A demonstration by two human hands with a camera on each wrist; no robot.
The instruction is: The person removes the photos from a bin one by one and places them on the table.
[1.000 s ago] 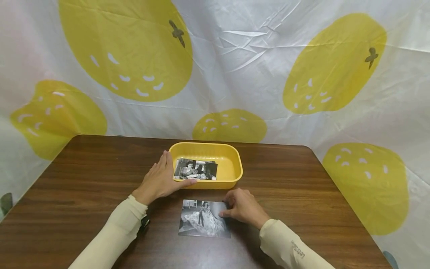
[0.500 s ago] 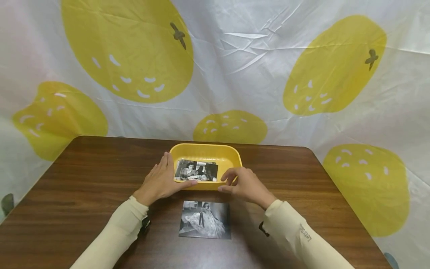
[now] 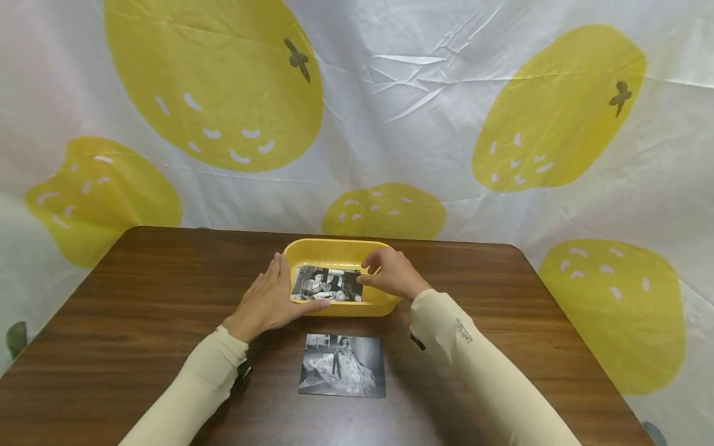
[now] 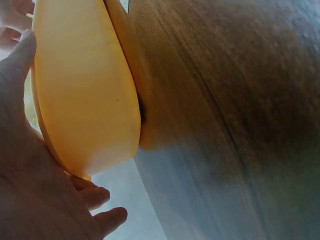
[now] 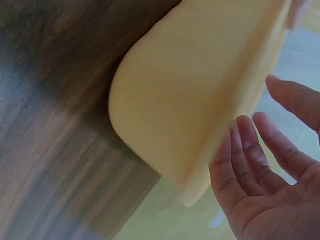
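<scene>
Right hand (image 3: 390,274) hides tray (image 3: 334,249) interior; fingertip contact unclear

Looks like a staged recording setup to me, not a lived-in room. I see a dark wood-grain table (image 3: 139,322) with rounded corners, boxed in on the far side and both flanks by a creased white plastic sheet (image 3: 390,93) printed with big yellow fruit shapes. The sheet blocks any view of walls or furniture behind it, so I can't tell what building this is. Only a sliver of floor shows at the lower corners.
</scene>
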